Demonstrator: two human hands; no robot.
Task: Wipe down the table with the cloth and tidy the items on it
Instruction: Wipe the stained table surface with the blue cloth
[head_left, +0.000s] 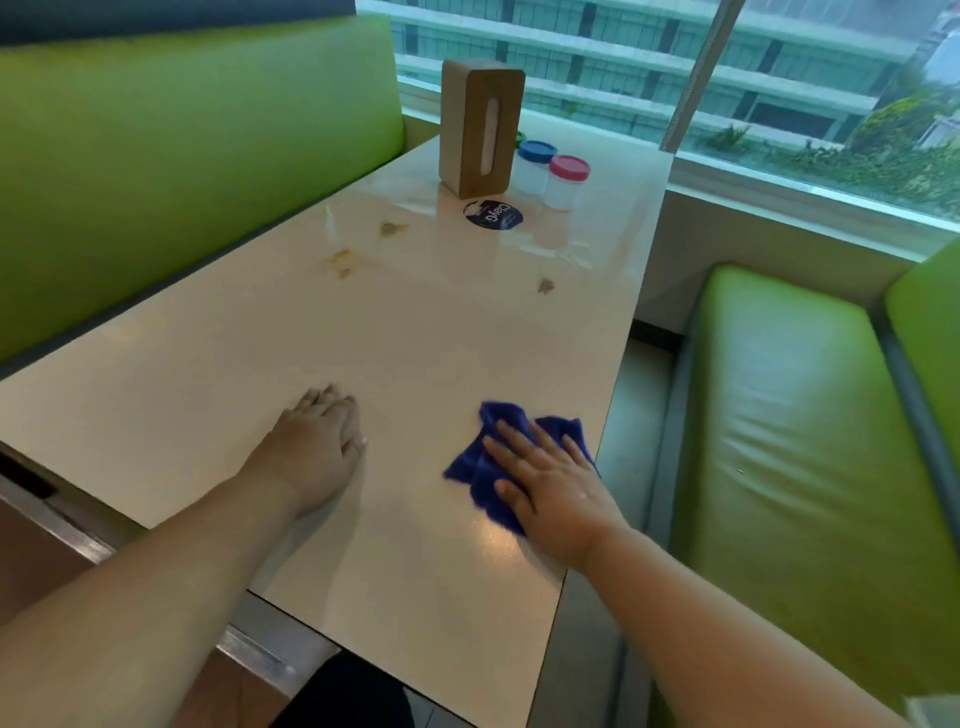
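The right hand (553, 486) lies flat with its fingers spread apart, palm pressed down on a crumpled blue cloth (485, 460) near the right edge of the tabletop (208, 364). It does not grip the cloth; the fingers simply rest across it, and folds of the cloth stick out to the left and beyond the fingertips. The left hand (317, 441) rests palm down on the bare tabletop to the left of the cloth, fingers held together and slightly curled, holding nothing. The two hands are well apart.

Farther along the pale tabletop sit three small brownish stains (343, 262): two toward the left side and one nearer the right. At the far end stands an upright wooden tissue box (480, 127). Just to its right are two clear jars, one with a blue lid (536, 151) and one with a red lid (569, 168), standing side by side. A round dark sticker (492, 214) lies flat just in front of the box. Green padded seats (789, 415) flank the tabletop on both sides, and a window runs along the far right.
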